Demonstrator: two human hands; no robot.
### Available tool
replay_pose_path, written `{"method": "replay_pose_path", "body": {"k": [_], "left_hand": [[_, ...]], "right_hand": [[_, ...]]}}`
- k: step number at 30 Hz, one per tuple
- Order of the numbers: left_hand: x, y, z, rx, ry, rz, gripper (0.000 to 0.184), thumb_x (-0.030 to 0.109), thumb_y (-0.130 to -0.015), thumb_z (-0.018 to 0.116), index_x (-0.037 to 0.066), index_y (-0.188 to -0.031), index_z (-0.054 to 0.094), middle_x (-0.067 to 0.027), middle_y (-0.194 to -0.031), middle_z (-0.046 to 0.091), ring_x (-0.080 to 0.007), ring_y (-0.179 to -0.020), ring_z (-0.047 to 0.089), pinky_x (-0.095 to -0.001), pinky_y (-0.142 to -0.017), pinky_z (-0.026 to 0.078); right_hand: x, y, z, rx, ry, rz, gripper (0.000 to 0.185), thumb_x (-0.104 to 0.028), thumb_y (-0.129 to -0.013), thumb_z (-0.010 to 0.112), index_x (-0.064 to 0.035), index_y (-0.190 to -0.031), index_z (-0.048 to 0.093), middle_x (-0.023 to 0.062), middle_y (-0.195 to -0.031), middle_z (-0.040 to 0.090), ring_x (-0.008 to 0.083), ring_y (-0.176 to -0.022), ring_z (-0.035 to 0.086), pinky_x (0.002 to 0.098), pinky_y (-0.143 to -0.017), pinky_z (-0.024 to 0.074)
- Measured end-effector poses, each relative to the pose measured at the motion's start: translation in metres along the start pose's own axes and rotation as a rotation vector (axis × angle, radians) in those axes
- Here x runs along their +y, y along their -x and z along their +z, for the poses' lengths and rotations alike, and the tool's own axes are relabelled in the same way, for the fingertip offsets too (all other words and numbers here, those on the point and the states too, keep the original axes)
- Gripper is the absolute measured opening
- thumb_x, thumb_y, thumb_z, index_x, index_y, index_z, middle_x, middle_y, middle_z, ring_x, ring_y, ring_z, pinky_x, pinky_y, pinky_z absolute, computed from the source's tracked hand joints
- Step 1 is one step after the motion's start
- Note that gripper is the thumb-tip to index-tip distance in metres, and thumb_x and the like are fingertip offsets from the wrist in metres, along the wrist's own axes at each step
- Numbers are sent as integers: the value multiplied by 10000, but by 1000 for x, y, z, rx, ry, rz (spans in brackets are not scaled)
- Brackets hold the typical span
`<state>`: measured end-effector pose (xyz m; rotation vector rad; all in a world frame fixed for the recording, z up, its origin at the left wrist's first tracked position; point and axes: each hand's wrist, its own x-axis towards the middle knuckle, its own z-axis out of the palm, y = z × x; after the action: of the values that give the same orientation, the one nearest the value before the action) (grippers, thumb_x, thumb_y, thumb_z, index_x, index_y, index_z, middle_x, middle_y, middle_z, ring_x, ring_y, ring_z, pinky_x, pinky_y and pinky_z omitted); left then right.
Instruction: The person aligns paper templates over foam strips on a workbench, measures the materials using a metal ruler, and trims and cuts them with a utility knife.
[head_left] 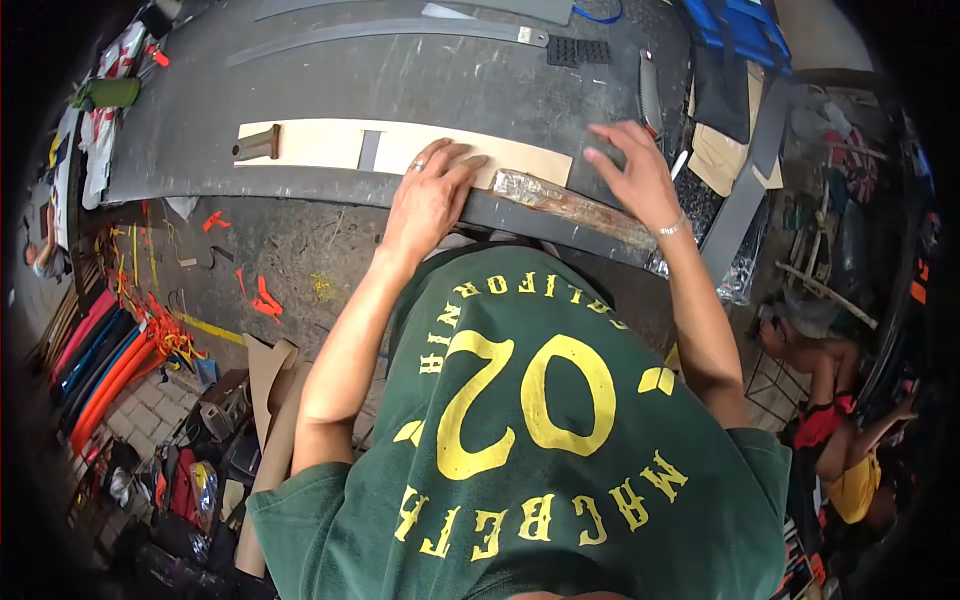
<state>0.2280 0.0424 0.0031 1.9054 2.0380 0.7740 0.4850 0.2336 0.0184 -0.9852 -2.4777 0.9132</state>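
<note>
The left hand (430, 190) rests loosely curled fingers on the pale strip (310, 145), near the bench (300, 90)'s near edge; the right hand (645, 180), parted and blurred, seemingly grips nothing. Laying flat looks done; any fastening I cannot tell.

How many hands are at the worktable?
2: the left hand on the pale strip, the right hand over the worktable past the strip's right end. Neither is hidden.

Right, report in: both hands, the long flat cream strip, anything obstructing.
Left hand: fingers resting on cream strip. Right hand: open, nothing visible held, past strip's right end. Long, shiny brown bar along strip's near edge, possibly in the way.
</note>
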Motion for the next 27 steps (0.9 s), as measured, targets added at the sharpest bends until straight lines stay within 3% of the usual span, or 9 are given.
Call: {"method": "replay_pose_path", "body": {"k": [7,9,11,14,18,20,23,25,27], "left_hand": [[7,65,-31,98,149,-344,222,141,-965,712,34,-1158,738,-152,-1033,743,-356,-903,708,-407,-832,562],[-9,107,-32,136,165,-582,232,146,-976,700,55,-1183,748,-153,-1059,751,-323,-946,724,-383,-849,560],[-36,166,-20,134,124,-905,247,173,-1010,671,40,-1206,739,-150,-1069,761,-258,-975,733,-353,-869,554],[-106,322,51,224,342,-1180,265,226,-1032,659,2,-1158,724,-104,-987,754,-195,-924,703,-348,-839,549],[-95,453,105,28,780,-1612,148,201,-1028,659,56,-1057,648,-14,-916,689,-178,-829,646,-326,-780,522],[-78,475,115,-170,856,-1856,104,164,-1018,666,75,-1033,615,2,-953,673,-165,-821,628,-313,-756,510],[-56,467,113,64,1029,-1757,117,159,-990,704,84,-1031,624,22,-961,662,-134,-793,609,-301,-697,488],[-82,495,151,29,974,-1564,175,198,-982,719,84,-1103,665,39,-889,658,-112,-782,604,-279,-680,477],[-76,441,119,16,912,-1524,225,227,-985,720,71,-1142,683,44,-871,660,-107,-786,601,-264,-686,469]], "right_hand": [[38,-86,6,205,-76,79,311,-209,-884,785,-64,-1155,743,137,-1073,701,328,-987,692,393,-883,551],[62,-89,-9,315,46,106,355,-235,-849,817,-72,-1154,737,142,-1106,695,336,-1013,680,407,-912,545],[91,-78,-20,269,372,175,611,-362,-723,912,-105,-1225,676,176,-1219,651,386,-1154,608,466,-1008,498],[122,-74,-22,172,252,311,771,-390,-657,954,18,-1231,641,226,-1194,671,375,-1149,620,439,-1004,512],[144,-86,-32,142,221,490,552,-320,-794,779,-7,-1235,674,254,-1174,720,363,-1073,714,432,-920,556],[131,-90,-29,250,258,330,422,-300,-831,749,-3,-1125,702,220,-1080,728,400,-1009,699,456,-889,546],[65,-118,-10,174,110,135,369,-289,-855,783,12,-1048,690,187,-980,720,315,-866,694,423,-821,534],[29,-143,20,147,90,-277,293,-247,-868,806,-13,-1017,713,172,-1039,693,344,-967,676,416,-864,526],[-13,-166,51,65,-3,-278,288,-201,-878,776,-37,-1102,700,161,-1001,673,411,-971,644,440,-842,532]]}}
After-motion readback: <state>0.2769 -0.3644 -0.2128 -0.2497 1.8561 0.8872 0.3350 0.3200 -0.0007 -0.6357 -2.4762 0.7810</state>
